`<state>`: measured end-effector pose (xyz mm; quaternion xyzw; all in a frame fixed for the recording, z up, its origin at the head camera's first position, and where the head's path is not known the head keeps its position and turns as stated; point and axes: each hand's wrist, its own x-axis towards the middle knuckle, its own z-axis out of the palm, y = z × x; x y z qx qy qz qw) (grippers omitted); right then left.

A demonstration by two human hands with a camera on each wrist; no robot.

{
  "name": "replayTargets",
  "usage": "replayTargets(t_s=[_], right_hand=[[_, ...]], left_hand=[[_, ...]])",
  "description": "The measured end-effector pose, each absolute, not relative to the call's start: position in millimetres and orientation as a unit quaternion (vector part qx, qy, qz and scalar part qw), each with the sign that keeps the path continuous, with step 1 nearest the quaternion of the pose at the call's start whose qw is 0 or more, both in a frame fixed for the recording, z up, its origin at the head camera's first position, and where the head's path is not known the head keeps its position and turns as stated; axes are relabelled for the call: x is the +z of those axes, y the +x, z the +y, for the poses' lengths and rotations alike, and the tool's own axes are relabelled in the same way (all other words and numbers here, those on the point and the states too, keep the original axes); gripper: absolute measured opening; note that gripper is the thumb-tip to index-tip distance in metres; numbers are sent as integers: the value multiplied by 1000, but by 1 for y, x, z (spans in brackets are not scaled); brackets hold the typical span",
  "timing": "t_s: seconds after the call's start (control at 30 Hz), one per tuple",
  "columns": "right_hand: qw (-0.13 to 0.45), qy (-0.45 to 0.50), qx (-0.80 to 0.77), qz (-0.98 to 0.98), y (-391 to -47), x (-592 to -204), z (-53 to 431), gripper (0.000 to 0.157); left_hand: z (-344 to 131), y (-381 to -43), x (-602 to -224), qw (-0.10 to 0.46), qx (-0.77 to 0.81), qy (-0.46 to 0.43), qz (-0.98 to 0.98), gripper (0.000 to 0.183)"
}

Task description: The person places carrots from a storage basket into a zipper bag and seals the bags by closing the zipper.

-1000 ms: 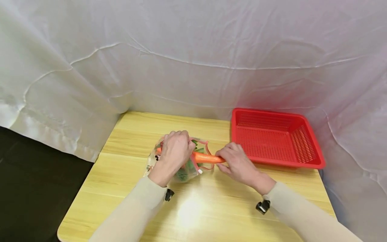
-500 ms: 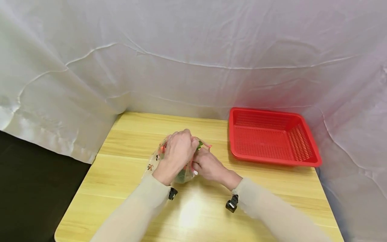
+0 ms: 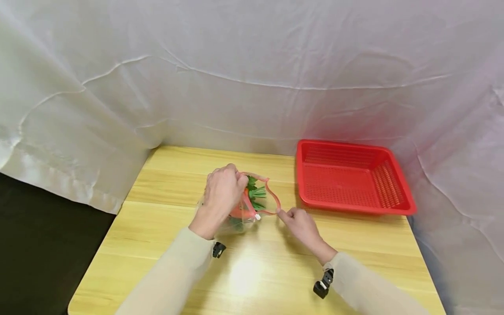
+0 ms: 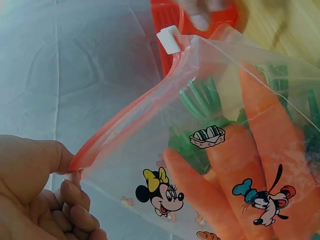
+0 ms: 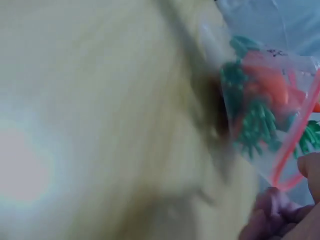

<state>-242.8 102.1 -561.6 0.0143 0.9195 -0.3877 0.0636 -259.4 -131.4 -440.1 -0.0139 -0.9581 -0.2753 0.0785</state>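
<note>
A clear zip bag [image 4: 120, 187] with cartoon prints and a pink rim is held above the wooden table. Several carrots [image 4: 270, 135] with green tops lie inside it, seen through the film. My left hand [image 3: 221, 190] pinches one corner of the rim between thumb and fingers. At the opposite end of the mouth, my right hand [image 3: 302, 225] pinches the rim with thumb and forefinger. The mouth gapes towards the right, and green leaf stalks [image 3: 257, 192] show in it. A white slider [image 4: 169, 40] sits on the rim's near side.
On the table's back right stands a red perforated basket [image 3: 338, 183], just beyond my right hand. The wooden table [image 3: 126, 236] ends at the left above a dark floor. Pale curtains [image 3: 236, 109] hang behind and at both sides.
My right hand pushed the orange carrot leftwards into the bag, let go of it inside, then came back out to the right and took hold of the rim. The left hand kept its grip.
</note>
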Motion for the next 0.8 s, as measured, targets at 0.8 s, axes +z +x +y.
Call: replayTargets(t_s=[0.8], right_hand=[[-50, -214, -184, 958, -312, -416, 98, 16]], left_hand=[[-122, -248, -440, 82, -356, -48, -930, 31]])
